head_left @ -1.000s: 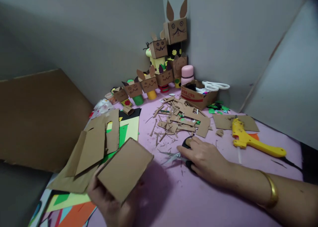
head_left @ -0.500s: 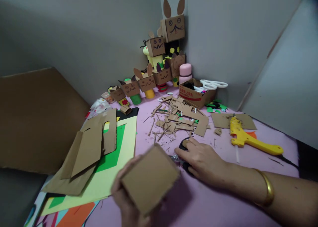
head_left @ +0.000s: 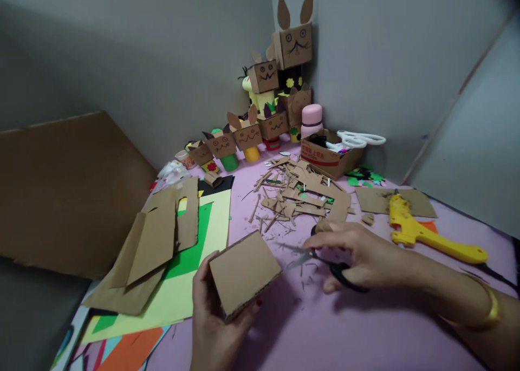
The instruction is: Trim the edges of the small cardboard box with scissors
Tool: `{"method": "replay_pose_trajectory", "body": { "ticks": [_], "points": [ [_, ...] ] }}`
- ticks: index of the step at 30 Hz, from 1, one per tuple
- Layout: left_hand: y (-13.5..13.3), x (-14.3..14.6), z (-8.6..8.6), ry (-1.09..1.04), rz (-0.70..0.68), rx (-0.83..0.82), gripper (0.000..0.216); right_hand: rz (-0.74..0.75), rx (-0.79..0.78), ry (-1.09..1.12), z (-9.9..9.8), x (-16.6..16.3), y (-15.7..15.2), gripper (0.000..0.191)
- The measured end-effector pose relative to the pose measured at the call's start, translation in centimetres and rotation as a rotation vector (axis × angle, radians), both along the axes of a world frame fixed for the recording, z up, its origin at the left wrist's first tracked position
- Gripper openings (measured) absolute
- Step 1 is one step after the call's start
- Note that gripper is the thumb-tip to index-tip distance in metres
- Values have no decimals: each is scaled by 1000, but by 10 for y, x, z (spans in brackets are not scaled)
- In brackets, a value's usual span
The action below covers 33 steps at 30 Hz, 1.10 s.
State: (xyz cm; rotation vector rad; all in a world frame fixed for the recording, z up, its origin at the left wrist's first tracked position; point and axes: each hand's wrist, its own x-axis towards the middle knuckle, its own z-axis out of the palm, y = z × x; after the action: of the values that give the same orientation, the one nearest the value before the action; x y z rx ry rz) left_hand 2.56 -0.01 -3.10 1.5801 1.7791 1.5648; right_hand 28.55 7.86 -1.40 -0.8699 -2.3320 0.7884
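My left hand (head_left: 213, 319) grips a rectangular piece of brown cardboard (head_left: 244, 272) from below, holding it tilted above the pink table (head_left: 325, 333). My right hand (head_left: 361, 254) is closed through the black handles of a pair of scissors (head_left: 320, 260). The blades are parted and point left toward the right edge of the cardboard piece, a short gap away. A gold bangle (head_left: 485, 314) sits on my right wrist.
Cardboard scraps (head_left: 298, 195) litter the table behind the hands. A yellow glue gun (head_left: 426, 233) lies right. Cardboard sheets (head_left: 162, 235) rest on coloured paper (head_left: 190, 273) left. Box-headed cardboard figures (head_left: 264, 105), a pink bottle (head_left: 311, 121) and a small box with white scissors (head_left: 337, 151) fill the corner.
My right hand has lifted the scissors off the table and opened the blades toward the cardboard. My left hand brought the cardboard piece rightward and nearer the scissors.
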Motion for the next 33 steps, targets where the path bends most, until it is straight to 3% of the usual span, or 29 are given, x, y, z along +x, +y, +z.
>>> {"method": "replay_pose_trajectory", "body": {
  "ticks": [5,9,17,33],
  "points": [
    [-2,7,4,-137,29,-89,78,80,59,-95,6,-1,-5,48],
    [-2,8,7,-183,-31,-158,84,119,104,-157,3,-4,-5,39],
    [-3,12,8,-225,-36,-188,82,138,170,-180,5,-2,-11,32],
    [-1,9,9,-194,-51,-210,89,180,118,-201,4,-3,-11,24]
  ]
}}
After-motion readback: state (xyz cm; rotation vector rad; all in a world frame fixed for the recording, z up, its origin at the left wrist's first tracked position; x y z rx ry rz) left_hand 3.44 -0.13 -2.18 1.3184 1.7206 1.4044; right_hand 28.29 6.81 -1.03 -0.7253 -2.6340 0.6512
